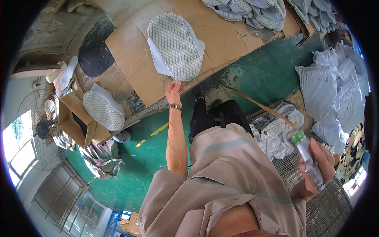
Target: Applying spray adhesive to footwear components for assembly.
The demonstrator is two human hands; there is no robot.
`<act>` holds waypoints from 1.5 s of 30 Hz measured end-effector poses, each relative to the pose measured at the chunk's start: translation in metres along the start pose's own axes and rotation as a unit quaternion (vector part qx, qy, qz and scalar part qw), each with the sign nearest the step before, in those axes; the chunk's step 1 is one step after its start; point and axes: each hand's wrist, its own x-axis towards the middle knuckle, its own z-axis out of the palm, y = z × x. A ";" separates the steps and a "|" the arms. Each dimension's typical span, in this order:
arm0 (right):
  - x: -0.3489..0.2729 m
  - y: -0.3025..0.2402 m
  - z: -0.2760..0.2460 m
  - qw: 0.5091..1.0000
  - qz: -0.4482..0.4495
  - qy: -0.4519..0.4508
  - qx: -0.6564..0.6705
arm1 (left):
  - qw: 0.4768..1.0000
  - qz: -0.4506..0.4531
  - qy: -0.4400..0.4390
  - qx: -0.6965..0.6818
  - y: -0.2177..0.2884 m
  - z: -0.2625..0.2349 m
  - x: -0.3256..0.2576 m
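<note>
A large oval pad [175, 47] with a white-grey quilted diamond pattern lies on the cardboard-covered table, pale cloth flaps sticking out at its sides. My left hand [174, 91] reaches to its near end, fingers pinched on the edge. At the right, away from the table, my right hand [321, 162] is wrapped round a silver cylindrical tool [306, 154] with a green collar. From the tool's collar end, a long, thin, orange-brown strip [260, 105] tapers toward the table; its kind is unclear.
Another quilted pad [103, 106] lies at the table's left, beside an open cardboard box [81, 122] and a wire-caged fan [41, 128]. More pads [252, 12] are heaped at the far right. A wire basket [276, 130] holds white pieces; stuffed white sacks [331, 87] stand beyond.
</note>
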 end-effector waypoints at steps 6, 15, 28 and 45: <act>0.029 -0.002 0.013 0.988 -0.149 0.011 0.037 | 1.000 -0.003 0.003 0.004 0.000 -0.001 0.003; 0.051 0.044 -0.029 0.995 -0.028 -0.033 0.085 | 0.999 0.026 0.042 -0.024 0.001 0.002 -0.009; 0.100 0.148 -0.056 0.978 -0.091 -0.079 0.168 | 0.973 0.192 0.107 -0.077 0.071 0.061 -0.063; 0.102 0.225 -0.052 0.971 -0.072 -0.054 0.221 | 0.873 0.289 -0.367 -0.140 0.327 0.481 -0.027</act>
